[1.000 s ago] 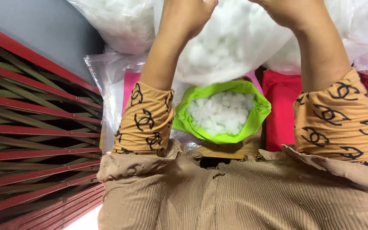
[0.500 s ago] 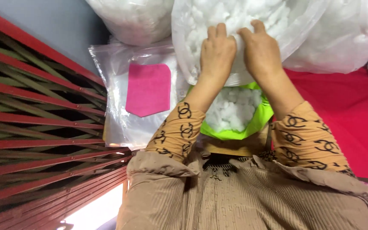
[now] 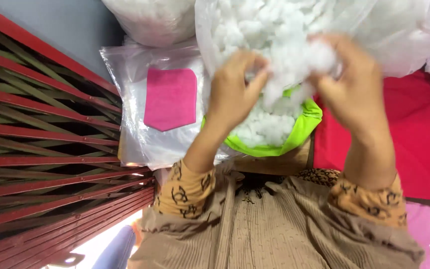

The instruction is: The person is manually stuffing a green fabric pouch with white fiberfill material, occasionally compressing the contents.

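Already the green cover [image 3: 302, 130] looks well filled; both hands, left hand [image 3: 232, 92] and right hand [image 3: 352, 89], pinch 1 stuffing tuft [image 3: 294, 67] above it.

Two hands meet at upper centre of the frame, the left hand [image 3: 232, 89] and right hand [image 3: 352, 87] each on a clump of stuffing [image 3: 294, 69] between them. Directly below the clump sits a pouch [image 3: 302, 132] with more stuffing inside, resting on a board [image 3: 274, 164] at centre. Behind the hands, a big bag [image 3: 255, 30] of stuffing fills the top of the frame. Left of the pouch lies a flat bag [image 3: 135, 134] with a patch [image 3: 170, 98] in it. A gate [image 3: 41, 149] runs down the left edge. Cloth [image 3: 424, 134] lies at right.
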